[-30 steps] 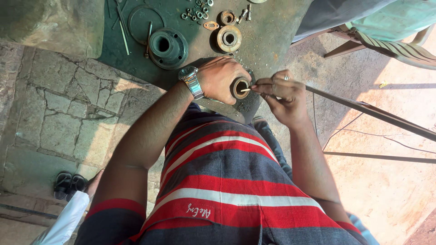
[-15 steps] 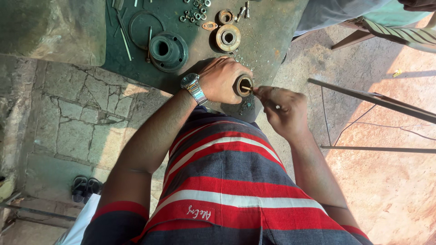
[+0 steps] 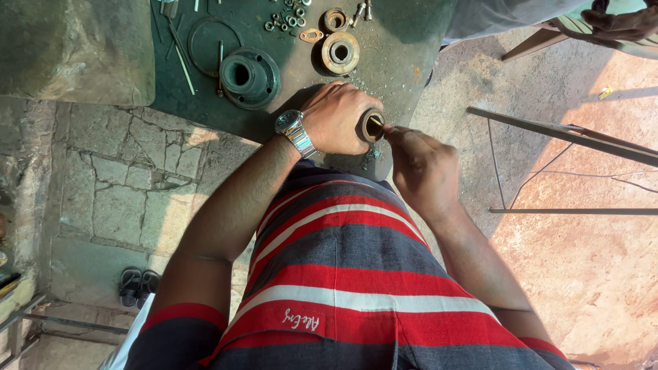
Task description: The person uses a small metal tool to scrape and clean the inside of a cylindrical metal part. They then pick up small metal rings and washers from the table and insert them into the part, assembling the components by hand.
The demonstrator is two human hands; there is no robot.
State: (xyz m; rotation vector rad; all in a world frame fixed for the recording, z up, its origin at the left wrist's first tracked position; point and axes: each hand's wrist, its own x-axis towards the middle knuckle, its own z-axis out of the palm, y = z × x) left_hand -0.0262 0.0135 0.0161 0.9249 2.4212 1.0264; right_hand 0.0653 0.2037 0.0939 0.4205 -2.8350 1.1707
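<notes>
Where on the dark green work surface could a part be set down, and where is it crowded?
Bare patch: right part of the dark green work surface, between the rusty round flange and the surface's edge. Crowded: top middle, around the scattered small nuts and washers, and left, by the dark round metal housing.

Rusty, dull metal ring (image 3: 372, 126); shiny steel wristwatch (image 3: 295, 130); matt green worktop (image 3: 404, 41); rough, cracked stone floor (image 3: 116, 171).

outdoor repair workshop: greasy bench (image 3: 404, 41), scattered nuts (image 3: 284, 19).
</notes>
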